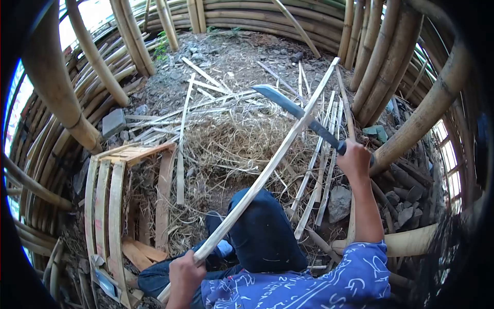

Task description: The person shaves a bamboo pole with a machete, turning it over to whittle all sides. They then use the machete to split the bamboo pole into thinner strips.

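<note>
My left hand point(186, 273) is closed around the lower part of a long pale bamboo strip point(265, 177), which slants up to the right across my raised knee. My right hand point(355, 158) grips the dark handle of a large knife point(280, 99). Its curved blade points up and to the left. The knife crosses the strip near the strip's upper part; whether the edge is in the wood or only against it, I cannot tell.
Cut strips point(180, 154) and curly shavings point(242, 139) litter the ground. At left stands a wooden crate point(117, 206). Bamboo poles point(419, 131) rise on both sides. A grey rock point(340, 204) lies near my right forearm, and a grey block point(113, 122) at left.
</note>
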{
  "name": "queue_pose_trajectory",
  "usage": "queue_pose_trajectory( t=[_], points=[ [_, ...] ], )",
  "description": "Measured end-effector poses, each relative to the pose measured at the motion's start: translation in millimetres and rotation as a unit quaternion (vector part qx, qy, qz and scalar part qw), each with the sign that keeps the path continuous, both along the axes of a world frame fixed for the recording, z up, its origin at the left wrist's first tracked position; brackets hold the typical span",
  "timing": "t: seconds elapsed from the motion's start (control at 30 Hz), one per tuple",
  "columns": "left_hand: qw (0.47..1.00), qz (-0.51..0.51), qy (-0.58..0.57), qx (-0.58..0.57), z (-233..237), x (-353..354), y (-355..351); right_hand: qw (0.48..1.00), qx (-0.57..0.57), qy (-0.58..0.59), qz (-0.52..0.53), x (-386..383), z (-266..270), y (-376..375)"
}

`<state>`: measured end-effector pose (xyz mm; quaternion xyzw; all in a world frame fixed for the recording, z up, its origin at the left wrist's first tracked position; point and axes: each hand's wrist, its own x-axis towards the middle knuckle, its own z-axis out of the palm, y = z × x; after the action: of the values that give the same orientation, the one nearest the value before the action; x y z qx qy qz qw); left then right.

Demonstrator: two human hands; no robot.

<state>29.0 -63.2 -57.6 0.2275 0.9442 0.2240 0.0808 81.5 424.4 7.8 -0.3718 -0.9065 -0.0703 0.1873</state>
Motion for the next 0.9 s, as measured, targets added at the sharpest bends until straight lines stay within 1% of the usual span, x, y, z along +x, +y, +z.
queue_pose_trajectory(
  t=[0.07, 0.1, 0.2, 0.23, 0.27, 0.3, 0.33, 0.37, 0.4, 0.47, 0.5, 0.53, 0.6, 0.63, 0.67, 0.73, 0.8, 0.83, 0.87, 0.9],
  points=[
    [1.000, -0.001, 0.007, -0.016, 10, -5, 0, 0.999, -0.025, -0.004, 0.043, 8, 3, -18],
    [0.999, 0.008, 0.012, -0.036, 14, -4, -1, 0.998, -0.045, -0.002, 0.041, 9, 4, -25],
    [0.998, 0.009, 0.026, -0.048, 17, -4, -5, 0.996, -0.086, 0.005, 0.039, 13, 5, -38],
    [0.998, 0.009, 0.025, -0.050, 15, -3, -6, 0.992, -0.099, 0.046, 0.059, 15, -7, -35],
    [0.999, 0.012, 0.002, -0.041, 12, 0, -7, 0.992, -0.101, 0.044, 0.058, 16, -13, -35],
    [0.999, 0.015, -0.021, -0.031, 10, 2, -6, 0.969, -0.224, 0.074, 0.079, 17, -18, -35],
    [0.999, 0.015, -0.022, -0.031, 8, 3, -3, 0.928, -0.343, 0.104, 0.099, 18, -23, -34],
    [0.999, 0.021, -0.025, -0.019, 7, 4, 0, 0.910, -0.387, 0.110, 0.105, 18, -33, -34],
    [0.999, 0.027, -0.029, -0.008, 6, 5, 3, 0.910, -0.386, 0.108, 0.104, 16, -32, -41],
    [0.999, 0.024, -0.024, -0.023, 9, 5, 5, 0.924, -0.323, 0.153, 0.137, 9, -30, -58],
    [0.999, 0.022, -0.018, -0.038, 10, 4, 6, 0.937, -0.277, 0.150, 0.152, 8, -33, -60],
    [0.999, 0.021, -0.017, -0.035, 11, 3, 8, 0.938, -0.274, 0.150, 0.152, 9, -30, -65],
    [0.999, 0.028, 0.009, -0.027, 14, 1, 12, 0.974, -0.156, 0.019, 0.165, 8, -20, -79],
    [0.999, 0.029, 0.008, -0.025, 19, 0, 14, 0.972, -0.116, 0.001, 0.204, 8, -22, -82],
    [0.999, 0.027, 0.014, -0.034, 25, -1, 16, 0.972, -0.114, 0.000, 0.204, 7, -19, -82],
    [0.999, 0.026, 0.021, -0.041, 25, 0, 14, 0.953, -0.033, -0.073, 0.291, 1, -11, -78],
    [0.995, 0.005, 0.040, -0.087, 20, 3, -8, 0.962, 0.145, -0.068, 0.222, 2, -54, 32],
    [0.997, -0.024, 0.012, -0.074, 29, 13, -8, 0.997, 0.008, -0.075, 0.009, -5, -13, 38],
    [0.997, -0.046, -0.013, -0.053, 39, 21, 0, 1.000, 0.006, 0.007, 0.020, 1, -18, 61],
    [0.996, -0.063, -0.036, -0.042, 47, 20, 7, 0.998, 0.056, 0.025, -0.002, -2, -11, 53]
  ],
)
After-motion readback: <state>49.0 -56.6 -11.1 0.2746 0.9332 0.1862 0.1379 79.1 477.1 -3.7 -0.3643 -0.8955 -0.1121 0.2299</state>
